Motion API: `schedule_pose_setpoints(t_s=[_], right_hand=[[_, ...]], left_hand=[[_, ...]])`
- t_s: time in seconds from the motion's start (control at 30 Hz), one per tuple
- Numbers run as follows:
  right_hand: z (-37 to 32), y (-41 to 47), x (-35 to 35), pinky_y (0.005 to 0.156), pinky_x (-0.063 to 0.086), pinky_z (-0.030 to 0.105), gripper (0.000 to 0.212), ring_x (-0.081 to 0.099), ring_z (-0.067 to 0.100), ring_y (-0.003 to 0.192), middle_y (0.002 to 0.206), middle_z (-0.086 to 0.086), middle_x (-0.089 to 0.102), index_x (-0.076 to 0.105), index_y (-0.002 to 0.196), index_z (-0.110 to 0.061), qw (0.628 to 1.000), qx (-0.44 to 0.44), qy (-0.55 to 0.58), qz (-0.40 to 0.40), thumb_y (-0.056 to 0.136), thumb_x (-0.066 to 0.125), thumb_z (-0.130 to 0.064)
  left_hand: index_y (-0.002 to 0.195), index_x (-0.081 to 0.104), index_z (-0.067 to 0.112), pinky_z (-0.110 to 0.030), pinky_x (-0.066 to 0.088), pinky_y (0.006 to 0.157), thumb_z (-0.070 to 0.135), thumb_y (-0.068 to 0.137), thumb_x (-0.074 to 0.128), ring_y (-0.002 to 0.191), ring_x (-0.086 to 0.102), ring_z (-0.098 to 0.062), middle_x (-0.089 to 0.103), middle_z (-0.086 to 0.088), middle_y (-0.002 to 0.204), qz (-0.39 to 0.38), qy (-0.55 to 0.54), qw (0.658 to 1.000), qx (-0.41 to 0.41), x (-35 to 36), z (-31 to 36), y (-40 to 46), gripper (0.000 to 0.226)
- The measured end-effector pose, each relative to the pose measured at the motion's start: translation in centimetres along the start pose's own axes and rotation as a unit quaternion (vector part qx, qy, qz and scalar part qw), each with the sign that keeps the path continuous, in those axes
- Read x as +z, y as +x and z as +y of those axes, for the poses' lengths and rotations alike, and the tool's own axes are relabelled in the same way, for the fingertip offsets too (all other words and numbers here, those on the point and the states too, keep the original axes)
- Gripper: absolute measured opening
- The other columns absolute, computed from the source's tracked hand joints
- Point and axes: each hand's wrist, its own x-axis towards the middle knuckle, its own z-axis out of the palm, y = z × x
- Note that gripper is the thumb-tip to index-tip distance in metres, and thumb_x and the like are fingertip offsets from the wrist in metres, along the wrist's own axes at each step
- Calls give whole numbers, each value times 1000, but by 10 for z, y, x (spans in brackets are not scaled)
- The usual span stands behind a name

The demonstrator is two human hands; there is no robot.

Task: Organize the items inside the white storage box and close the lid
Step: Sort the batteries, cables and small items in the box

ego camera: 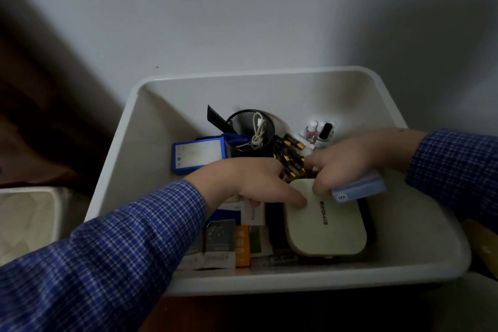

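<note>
Plainly, the white storage box (129, 143) sits open against a pale wall (242, 8), no lid on it, its rim rounded and its walls sloping inward; both of the person's arms reach into it in blue checked sleeves (107, 245); beside the box on the left stands a pale bin (27, 224) with a crumpled liner; inside the box, toward the near right, a cream rounded case (327, 226) with dark lettering lies flat on top of something black; the left hand (250, 183) rests over the middle of the box, its thumb pressing on the case's upper left corner while its curled fingers touch a small white card (253, 211); the right hand (347, 162) comes in from the right and grips a light blue box (358, 191) that lies across the case's far right corner, fingers curled over its top; a blue-edged box (199, 155) lies flat near the back left; next to it a black mesh cup (250, 133) stands upright, holding a coiled white cable (259, 131) and a black comb (217, 117); flat packets (223, 242) lie along the near wall; black tubes with gold bands (289, 155) are heaped between the hands; small bottles (319, 129) stand at the back right.
</note>
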Motion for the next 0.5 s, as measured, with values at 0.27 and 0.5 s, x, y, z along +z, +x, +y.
schedule_pose_setpoints(t_s=[0.27,0.5], right_hand=[[0,-2,-3,98,50,39,58,56,24,116,134,9,53,45,140,-20,1000,1,17,-1,88,58,-42],[0,-18,-13,71,46,36,34,55,22,72,76,7,59,63,80,-8,984,-29,52,165,96,51,-35]], left_hand=[[118,57,16,-22,42,45,49,91,59,51,55,-10,56,0,76,-30,-4,999,-31,-5,0,-5,42],[107,64,7,-21,48,45,46,95,56,61,67,-20,68,-8,84,23,37,999,-16,-22,8,-38,41]])
